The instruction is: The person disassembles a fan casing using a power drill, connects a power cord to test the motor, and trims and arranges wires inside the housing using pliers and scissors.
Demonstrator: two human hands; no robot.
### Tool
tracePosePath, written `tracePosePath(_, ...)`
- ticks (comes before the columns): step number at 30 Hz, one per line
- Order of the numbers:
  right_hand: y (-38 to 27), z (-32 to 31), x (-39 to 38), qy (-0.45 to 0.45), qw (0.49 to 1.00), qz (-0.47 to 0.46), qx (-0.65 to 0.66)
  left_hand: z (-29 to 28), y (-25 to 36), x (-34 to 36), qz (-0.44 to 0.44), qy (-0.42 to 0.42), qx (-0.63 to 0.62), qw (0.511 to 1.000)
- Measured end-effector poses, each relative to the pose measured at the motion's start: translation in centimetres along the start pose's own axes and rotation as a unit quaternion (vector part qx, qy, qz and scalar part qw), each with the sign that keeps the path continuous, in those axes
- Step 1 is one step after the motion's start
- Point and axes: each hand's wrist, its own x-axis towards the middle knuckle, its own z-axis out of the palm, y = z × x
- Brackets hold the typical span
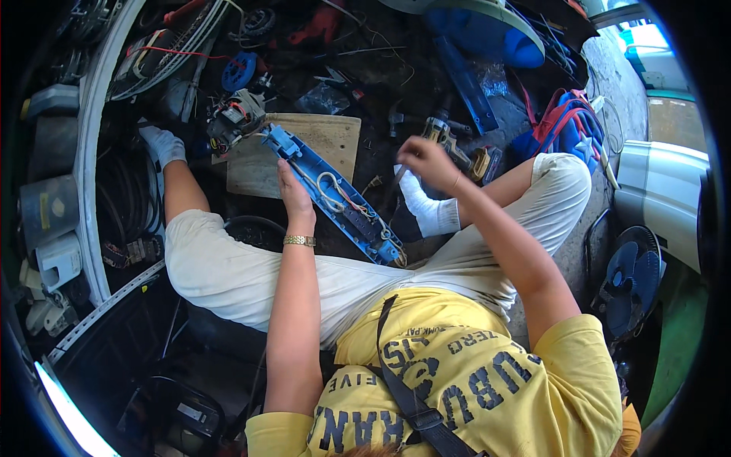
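A long blue plastic housing [346,207] with white and red wires inside lies slanted across my lap, its far end resting on a wooden board [320,137]. My left hand [293,194] grips the housing along its left edge; a gold watch sits on that wrist. My right hand [426,160] is raised above the floor to the right of the housing, fingers pinched together; whether it holds a small part I cannot tell. A small electric motor [234,118] with copper windings sits at the board's far left corner.
I sit on the floor with legs spread, white socks on both feet. A power drill [457,148] lies beyond my right hand. A blue fan blade [632,278] is at right, a blue bag [567,126] at far right, tools and cables at the top.
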Motion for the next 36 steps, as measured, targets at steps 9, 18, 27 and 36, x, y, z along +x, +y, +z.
tracePosePath(9,0.1,7.1,-5.7,-0.110,0.991,-0.032,-0.064,0.7,-1.1,1.3,-0.026,-0.019,-0.041,0.999)
tracePosePath(18,-3.4,9.1,-3.9,0.029,0.993,-0.069,-0.090,2.6,1.7,2.9,0.033,0.032,-0.023,0.999)
tracePosePath(27,-4.1,9.3,-0.8,0.042,0.988,-0.095,-0.118,2.8,2.9,2.6,0.030,0.035,0.033,0.998)
tracePosePath(36,-4.9,8.9,-0.4,0.009,0.991,-0.111,-0.074,1.5,1.6,3.9,0.122,0.068,0.032,0.990)
